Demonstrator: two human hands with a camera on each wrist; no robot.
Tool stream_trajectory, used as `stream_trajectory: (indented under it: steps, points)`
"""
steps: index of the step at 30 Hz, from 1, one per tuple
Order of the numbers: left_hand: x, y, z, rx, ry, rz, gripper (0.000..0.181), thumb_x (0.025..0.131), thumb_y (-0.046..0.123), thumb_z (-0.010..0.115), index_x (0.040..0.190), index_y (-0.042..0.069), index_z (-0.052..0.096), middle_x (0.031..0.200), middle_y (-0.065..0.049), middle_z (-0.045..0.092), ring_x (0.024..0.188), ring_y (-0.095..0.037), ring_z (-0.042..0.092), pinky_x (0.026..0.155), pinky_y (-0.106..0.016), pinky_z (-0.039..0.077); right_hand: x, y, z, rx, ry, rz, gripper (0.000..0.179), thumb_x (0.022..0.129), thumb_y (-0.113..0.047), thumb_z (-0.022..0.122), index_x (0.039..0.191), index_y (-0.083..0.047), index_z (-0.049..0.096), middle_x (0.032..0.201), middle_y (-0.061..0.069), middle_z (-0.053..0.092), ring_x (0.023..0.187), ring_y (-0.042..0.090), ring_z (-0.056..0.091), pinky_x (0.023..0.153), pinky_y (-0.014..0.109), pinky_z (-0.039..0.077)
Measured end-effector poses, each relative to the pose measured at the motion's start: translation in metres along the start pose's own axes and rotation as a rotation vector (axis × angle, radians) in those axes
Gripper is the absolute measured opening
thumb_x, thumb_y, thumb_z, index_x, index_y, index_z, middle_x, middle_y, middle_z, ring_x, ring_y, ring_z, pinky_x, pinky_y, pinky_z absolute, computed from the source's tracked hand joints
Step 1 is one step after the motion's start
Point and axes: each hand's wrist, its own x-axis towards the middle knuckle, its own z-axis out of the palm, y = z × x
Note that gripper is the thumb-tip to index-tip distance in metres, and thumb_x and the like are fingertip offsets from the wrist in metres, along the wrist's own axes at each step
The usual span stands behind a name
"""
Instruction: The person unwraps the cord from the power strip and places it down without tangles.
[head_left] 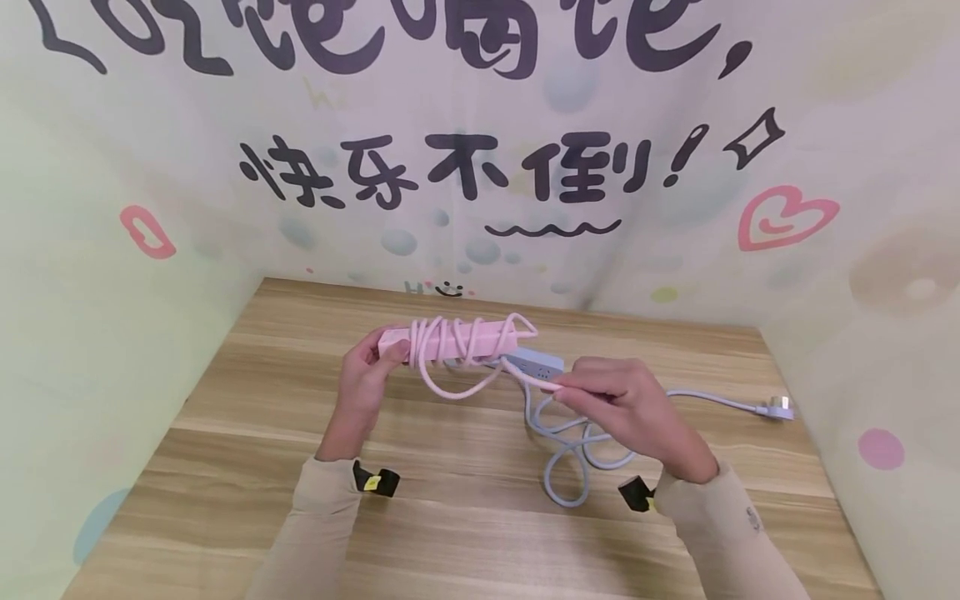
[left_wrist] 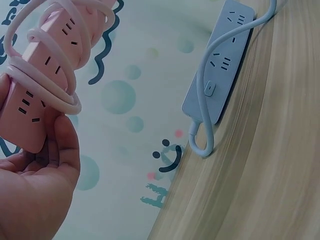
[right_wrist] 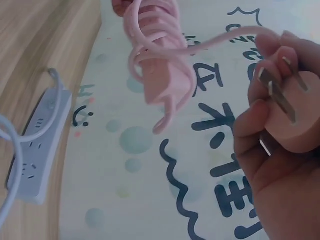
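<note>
A pink power strip (head_left: 491,337) is held up above the table by my left hand (head_left: 365,371), which grips its left end between thumb and fingers. Its pink cord (left_wrist: 47,75) is wound around the strip in several loops, one hanging loose below. My right hand (head_left: 633,408) holds the cord's free end. In the right wrist view, the pink plug (right_wrist: 295,112) with its metal prongs lies in the right hand's curled fingers, and the cord runs taut-looking from there to the strip.
A blue power strip (head_left: 536,363) lies on the wooden table (head_left: 450,517) behind the hands. Its blue cord (head_left: 570,450) loops loosely over the tabletop, ending in a plug (head_left: 780,407) near the right edge. A printed cloth backdrop (head_left: 450,250) rises behind the table.
</note>
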Motion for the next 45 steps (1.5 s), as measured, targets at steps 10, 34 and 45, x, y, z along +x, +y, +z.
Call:
stream_trajectory:
  steps: [10, 34, 45]
  points:
    - [-0.001, -0.001, 0.002, -0.023, -0.008, -0.012, 0.039, 0.099, 0.011, 0.065, 0.133, -0.007, 0.057, 0.106, 0.011, 0.067, 0.099, -0.005, 0.063, 0.088, -0.017, 0.054, 0.024, -0.012, -0.009, 0.017, 0.256, -0.076, 0.028, 0.086, 0.017, 0.067, 0.102, -0.003, 0.079, 0.073, -0.003, 0.059, 0.062, 0.004, 0.047, 0.049, 0.020, 0.035]
    - [-0.006, -0.004, 0.005, -0.228, -0.148, 0.072, 0.037, 0.100, -0.002, 0.055, 0.133, -0.017, 0.049, 0.109, 0.010, 0.070, 0.102, -0.004, 0.064, 0.092, -0.016, 0.055, 0.035, 0.034, -0.020, -0.143, 0.573, 0.160, 0.014, 0.097, -0.006, 0.068, 0.103, -0.002, 0.080, 0.068, 0.001, 0.061, 0.060, 0.006, 0.049, 0.049, 0.018, 0.033]
    - [-0.004, -0.004, 0.003, -0.360, -0.128, 0.128, 0.019, 0.100, -0.001, 0.055, 0.118, 0.004, 0.062, 0.105, 0.005, 0.070, 0.098, -0.006, 0.064, 0.094, -0.018, 0.055, 0.012, 0.073, -0.031, -0.284, 0.473, 0.351, 0.015, 0.098, -0.017, 0.069, 0.099, -0.007, 0.080, 0.069, 0.006, 0.061, 0.056, 0.005, 0.046, 0.046, 0.016, 0.038]
